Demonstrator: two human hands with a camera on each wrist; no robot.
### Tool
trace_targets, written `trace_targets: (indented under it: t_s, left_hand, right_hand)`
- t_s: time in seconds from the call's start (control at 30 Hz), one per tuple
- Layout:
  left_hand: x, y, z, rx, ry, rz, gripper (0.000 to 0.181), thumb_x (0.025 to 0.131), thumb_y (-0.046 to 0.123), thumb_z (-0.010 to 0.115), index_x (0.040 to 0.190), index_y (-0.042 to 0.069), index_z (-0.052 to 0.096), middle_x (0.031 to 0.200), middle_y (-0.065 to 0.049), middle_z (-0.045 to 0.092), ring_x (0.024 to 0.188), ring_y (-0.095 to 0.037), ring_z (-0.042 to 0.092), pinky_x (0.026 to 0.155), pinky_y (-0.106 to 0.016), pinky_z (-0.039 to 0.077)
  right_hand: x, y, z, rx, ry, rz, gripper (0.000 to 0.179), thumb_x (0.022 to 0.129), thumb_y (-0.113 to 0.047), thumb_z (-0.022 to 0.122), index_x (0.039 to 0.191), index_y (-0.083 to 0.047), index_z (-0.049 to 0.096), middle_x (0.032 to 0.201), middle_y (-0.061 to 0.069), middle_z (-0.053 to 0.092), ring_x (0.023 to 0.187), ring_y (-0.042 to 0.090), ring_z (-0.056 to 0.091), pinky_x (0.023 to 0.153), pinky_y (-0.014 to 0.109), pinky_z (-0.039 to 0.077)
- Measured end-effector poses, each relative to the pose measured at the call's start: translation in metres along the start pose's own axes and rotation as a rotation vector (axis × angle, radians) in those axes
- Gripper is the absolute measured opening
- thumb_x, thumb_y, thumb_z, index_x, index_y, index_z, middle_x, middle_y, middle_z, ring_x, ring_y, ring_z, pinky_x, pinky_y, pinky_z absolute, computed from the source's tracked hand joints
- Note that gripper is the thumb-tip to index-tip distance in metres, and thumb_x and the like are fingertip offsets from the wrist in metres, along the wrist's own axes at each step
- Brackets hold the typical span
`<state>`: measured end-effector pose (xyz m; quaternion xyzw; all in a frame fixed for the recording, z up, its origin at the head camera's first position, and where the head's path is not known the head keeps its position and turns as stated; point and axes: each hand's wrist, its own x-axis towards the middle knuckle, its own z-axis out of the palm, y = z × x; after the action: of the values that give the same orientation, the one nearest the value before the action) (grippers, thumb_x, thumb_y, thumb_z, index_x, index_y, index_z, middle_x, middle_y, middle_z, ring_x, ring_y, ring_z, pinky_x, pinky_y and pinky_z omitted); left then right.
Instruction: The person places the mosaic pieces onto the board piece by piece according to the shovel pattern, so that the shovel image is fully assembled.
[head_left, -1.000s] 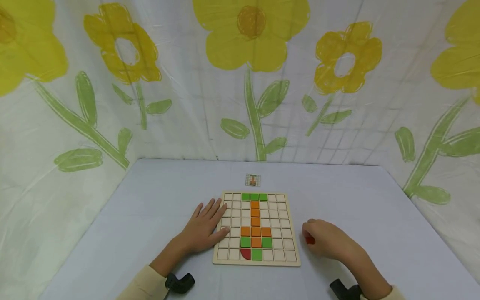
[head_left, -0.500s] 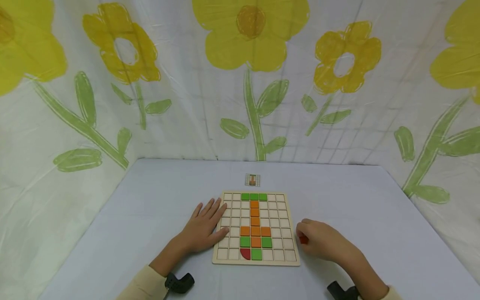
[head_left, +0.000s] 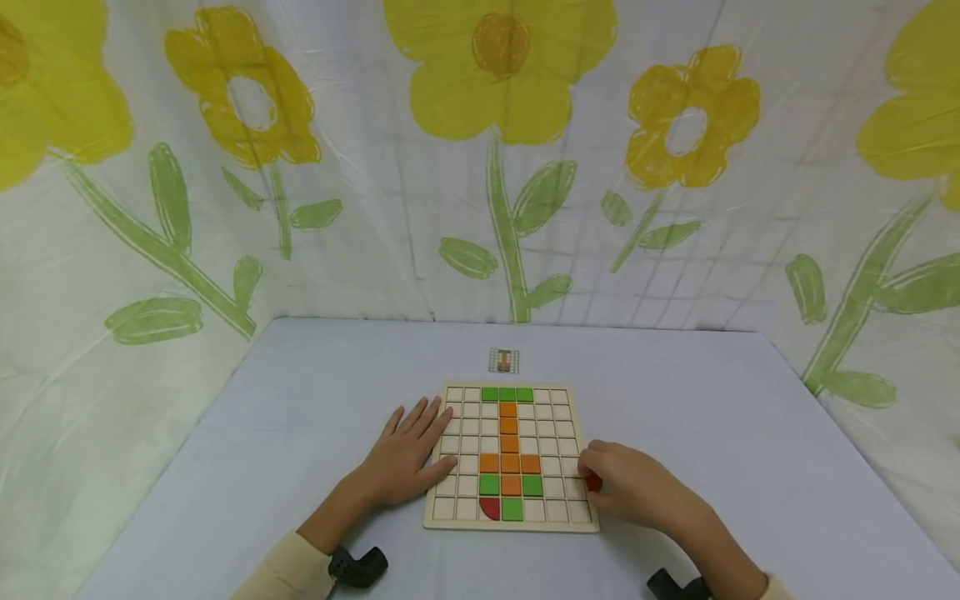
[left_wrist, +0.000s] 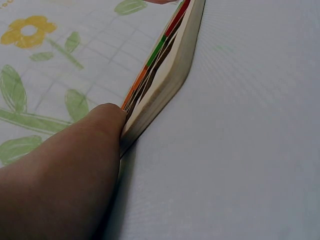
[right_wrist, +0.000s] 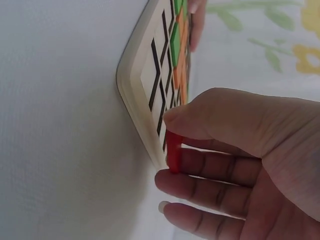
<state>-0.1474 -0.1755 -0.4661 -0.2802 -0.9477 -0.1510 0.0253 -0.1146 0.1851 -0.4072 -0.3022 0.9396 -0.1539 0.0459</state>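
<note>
A wooden grid board (head_left: 556,485) lies on the table with square orange tiles (head_left: 509,464) and green tiles (head_left: 512,509) in its middle columns. A red quarter-circle tile (head_left: 490,508) sits in the bottom row, left of a green one. My left hand (head_left: 405,458) rests with spread fingers on the board's left edge; in the left wrist view its thumb (left_wrist: 95,135) meets the rim. At the board's right edge, my right hand (head_left: 641,483) pinches a red tile (right_wrist: 173,152) between thumb and fingers. Fingers partly hide that tile's shape.
A small picture card (head_left: 504,361) with a grid pattern lies behind the board on the white table (head_left: 337,367). A curtain (head_left: 375,250) printed with yellow flowers hangs at the back and sides. Dark devices (head_left: 358,567) are worn at both wrists.
My right hand has moved left with the red tile, from beside the board to over its right edge. The left hand and the tiles on the board have stayed put.
</note>
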Motion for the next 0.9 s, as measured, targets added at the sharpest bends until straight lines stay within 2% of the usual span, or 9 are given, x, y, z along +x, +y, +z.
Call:
trace_targets:
  t_s: [0.37, 0.7, 0.9]
  left_hand:
    - [0.001, -0.001, 0.002, 0.001, -0.008, -0.01, 0.077, 0.102, 0.058, 0.041, 0.16, 0.01, 0.026, 0.165, -0.013, 0.018, 0.152, -0.033, 0.013, 0.117, -0.058, 0.008]
    - [0.001, -0.002, 0.003, 0.002, -0.008, -0.007, 0.077, 0.102, 0.058, 0.041, 0.16, 0.009, 0.026, 0.165, -0.014, 0.018, 0.151, -0.033, 0.013, 0.117, -0.058, 0.008]
    - [0.001, -0.002, 0.002, -0.004, -0.012, -0.011, 0.077, 0.102, 0.058, 0.041, 0.16, 0.01, 0.025, 0.165, -0.013, 0.017, 0.152, -0.032, 0.012, 0.117, -0.057, 0.007]
  right_hand:
    - [0.005, -0.011, 0.006, 0.013, 0.062, -0.099, 0.017, 0.079, -0.003, 0.077, 0.088, -0.013, 0.068, 0.081, -0.011, 0.053, 0.07, 0.004, 0.045, 0.06, 0.021, 0.045]
    - [0.009, -0.019, 0.015, 0.009, 0.027, -0.132, 0.016, 0.081, -0.01, 0.081, 0.086, -0.016, 0.068, 0.08, -0.014, 0.05, 0.071, 0.004, 0.043, 0.059, 0.02, 0.041]
    - [0.013, -0.024, 0.02, 0.014, 0.037, -0.174, 0.018, 0.082, -0.008, 0.079, 0.082, -0.018, 0.065, 0.08, -0.014, 0.049, 0.072, 0.004, 0.043, 0.061, 0.019, 0.041]
